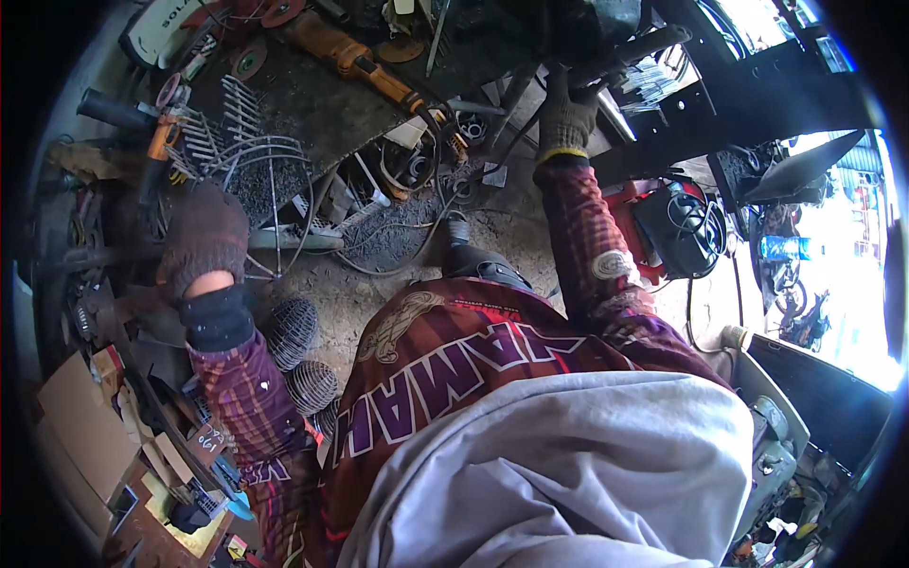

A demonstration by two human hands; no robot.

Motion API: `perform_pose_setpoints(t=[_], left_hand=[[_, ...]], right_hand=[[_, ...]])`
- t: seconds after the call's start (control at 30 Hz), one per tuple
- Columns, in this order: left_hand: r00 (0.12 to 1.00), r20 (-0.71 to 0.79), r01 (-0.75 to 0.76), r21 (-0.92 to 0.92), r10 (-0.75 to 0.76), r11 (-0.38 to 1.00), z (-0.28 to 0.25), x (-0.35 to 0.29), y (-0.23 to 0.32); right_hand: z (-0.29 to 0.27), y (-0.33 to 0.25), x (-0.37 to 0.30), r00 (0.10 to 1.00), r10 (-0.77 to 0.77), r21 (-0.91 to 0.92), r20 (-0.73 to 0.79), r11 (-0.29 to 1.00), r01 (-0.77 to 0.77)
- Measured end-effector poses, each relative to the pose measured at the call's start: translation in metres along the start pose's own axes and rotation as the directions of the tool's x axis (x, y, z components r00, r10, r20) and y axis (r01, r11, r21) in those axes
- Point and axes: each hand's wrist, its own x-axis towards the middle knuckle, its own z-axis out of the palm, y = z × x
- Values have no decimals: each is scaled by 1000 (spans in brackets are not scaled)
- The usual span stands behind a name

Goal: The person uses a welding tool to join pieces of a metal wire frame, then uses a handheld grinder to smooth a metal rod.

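My left hand (204, 237), in a brown knit glove, is curled at the left beside a metal rack of curved rods and comb-like teeth (237, 147). Its fingertips are hidden, so what it grips does not show. A grey pipe (298, 239) runs behind that hand. Farther up and to the right, my right hand (566, 118), in a grey-brown glove with a yellow cuff, reaches to a dark metal bar (649, 44) by the bench. Its fingers close around the near end of the bar, partly in shadow.
An orange angle grinder (355, 62) lies on the dark metal bench top (331, 109); another orange grinder (163, 137) sits left. Cables cross the floor. Wire coils (292, 331) stand beside my left forearm. A red and black machine (677, 227) is at the right, cardboard (85, 426) lower left.
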Motion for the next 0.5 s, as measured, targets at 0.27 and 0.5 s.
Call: perform_pose_setpoints(t=[0.27, 0.5], left_hand=[[935, 73, -350, 353, 348, 868, 18, 7, -13], [998, 56, -31, -6, 31, 999, 15, 3, -13]], right_hand=[[7, 8, 27, 906, -401, -117, -134, 915, 387], [-47, -107, 4, 926, -366, 376, 93, 874, 308]])
